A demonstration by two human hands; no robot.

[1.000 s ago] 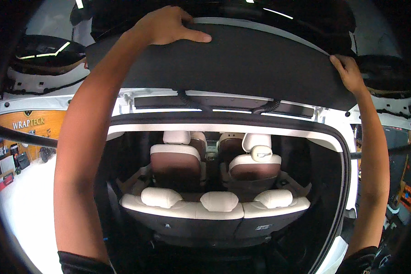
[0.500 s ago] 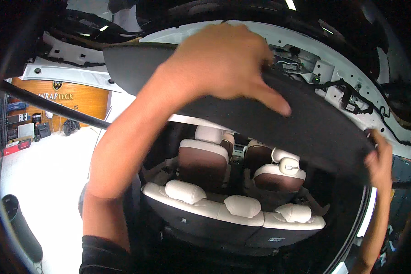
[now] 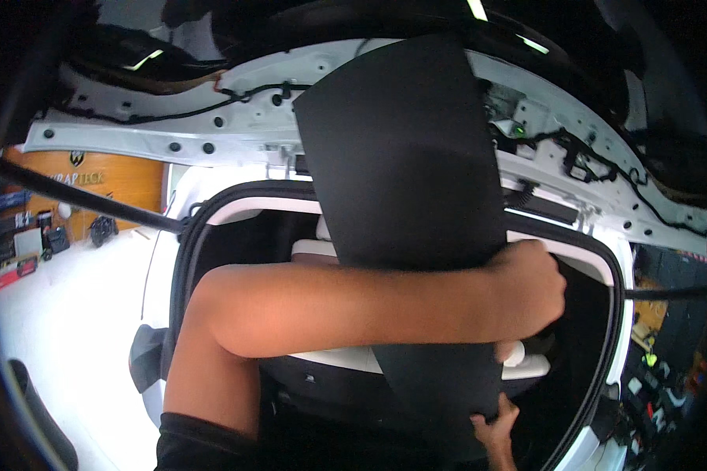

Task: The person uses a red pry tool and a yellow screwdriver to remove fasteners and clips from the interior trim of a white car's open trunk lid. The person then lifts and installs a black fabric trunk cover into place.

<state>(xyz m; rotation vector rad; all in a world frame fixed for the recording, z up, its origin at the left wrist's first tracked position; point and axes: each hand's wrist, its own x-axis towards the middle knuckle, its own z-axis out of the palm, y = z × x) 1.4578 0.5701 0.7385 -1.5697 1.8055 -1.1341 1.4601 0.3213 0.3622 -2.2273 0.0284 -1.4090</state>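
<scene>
A long black trim panel (image 3: 408, 157) stands nearly upright in the middle of the view, its broad end up against the raised tailgate. My left forearm crosses in front of it from the lower left. With its fingers curled, my left hand (image 3: 530, 290) grips the panel's right edge at mid-length; the fingertips are partly hidden. Lower down, my right hand (image 3: 496, 428) holds the same edge near the bottom end, thumb on the face and fingers mostly hidden.
Overhead, the white tailgate frame (image 3: 236, 118) shows bare metal, wiring and holes. Behind the panel lie the open boot and pale seats (image 3: 330, 357). Tailgate struts stand at the left (image 3: 94, 196) and right. A dark cylinder (image 3: 39, 416) is on the floor at left.
The panel has swung from lying across beneath the tailgate to nearly upright. My left hand has moved right and down to its edge; my right hand has come down and left with its end.
</scene>
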